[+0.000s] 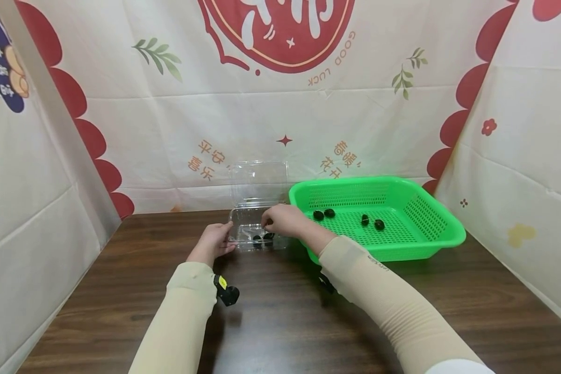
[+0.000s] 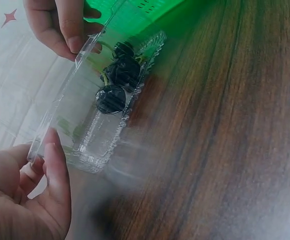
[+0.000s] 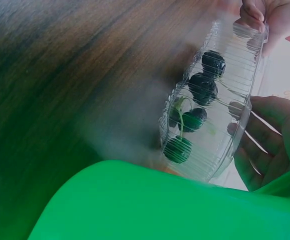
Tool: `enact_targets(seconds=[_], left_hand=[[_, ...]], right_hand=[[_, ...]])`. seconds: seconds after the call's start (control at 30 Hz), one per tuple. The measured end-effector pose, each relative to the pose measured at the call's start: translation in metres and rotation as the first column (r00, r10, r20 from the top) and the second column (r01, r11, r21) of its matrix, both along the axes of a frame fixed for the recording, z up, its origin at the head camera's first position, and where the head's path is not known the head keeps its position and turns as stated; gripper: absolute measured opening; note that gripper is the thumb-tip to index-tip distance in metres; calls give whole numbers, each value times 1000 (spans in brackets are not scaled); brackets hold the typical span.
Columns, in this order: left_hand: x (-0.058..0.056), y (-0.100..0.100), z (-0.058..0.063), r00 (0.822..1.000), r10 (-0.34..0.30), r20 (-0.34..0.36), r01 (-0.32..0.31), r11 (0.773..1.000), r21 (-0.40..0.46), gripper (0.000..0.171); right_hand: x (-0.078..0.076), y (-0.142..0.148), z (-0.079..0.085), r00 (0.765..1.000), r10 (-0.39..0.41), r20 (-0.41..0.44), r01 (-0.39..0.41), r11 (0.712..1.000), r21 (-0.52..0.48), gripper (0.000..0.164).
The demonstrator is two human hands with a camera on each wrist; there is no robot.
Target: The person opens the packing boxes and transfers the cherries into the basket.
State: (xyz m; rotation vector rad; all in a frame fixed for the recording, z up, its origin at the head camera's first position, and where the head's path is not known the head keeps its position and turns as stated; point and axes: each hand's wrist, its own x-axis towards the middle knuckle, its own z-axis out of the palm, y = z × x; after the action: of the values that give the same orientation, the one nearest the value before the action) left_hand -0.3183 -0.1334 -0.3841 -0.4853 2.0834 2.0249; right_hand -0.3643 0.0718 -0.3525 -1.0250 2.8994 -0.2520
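A clear plastic clamshell box (image 1: 242, 243) stands with its lid (image 1: 259, 181) raised against the cloth. My left hand (image 1: 213, 240) pinches the box's left rim between thumb and fingers. Over the right part of the box, my right hand (image 1: 285, 219) reaches in from above, its fingertips spread a little apart in the right wrist view. Several dark cherries (image 3: 203, 88) with green stems lie along the bottom, just below those fingertips. A stem (image 3: 184, 120) curves up among them. Part of the right fingers shows only through the ribbed plastic.
A green plastic basket (image 1: 441, 228) stands right of the box, close beside it and under my right forearm. Inside lie two dark cherries (image 1: 329, 213) at the left and two more cherries (image 1: 378, 224) near the middle. Patterned cloth (image 1: 271, 119) walls the brown wooden table (image 1: 271, 311).
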Motion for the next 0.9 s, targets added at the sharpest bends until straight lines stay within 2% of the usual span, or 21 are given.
enact_targets(seconds=[0.13,0.27,0.5,0.73,0.9], left_hand=[[1,0,0,999,35,5,-35,999,15,39],[-1,-1,-2,999,36,1,-36,999,26,38],[-9,-5,-7,999,14,39,-19,990,143,49],[-8,-10,-10,995,-49,82,35,986,165,45],[-4,-11,-10,985,-140,102,126,983,133,39]], right_hand=[[1,0,1,1000,10,2,-10,1000,-5,18],[1,0,1,1000,11,-15,-11,1000,1,17],[1,0,1,999,13,-46,-13,1000,12,14],[0,-1,0,999,9,-49,-9,1000,14,15],[0,-1,2,999,13,-49,-13,1000,14,15]])
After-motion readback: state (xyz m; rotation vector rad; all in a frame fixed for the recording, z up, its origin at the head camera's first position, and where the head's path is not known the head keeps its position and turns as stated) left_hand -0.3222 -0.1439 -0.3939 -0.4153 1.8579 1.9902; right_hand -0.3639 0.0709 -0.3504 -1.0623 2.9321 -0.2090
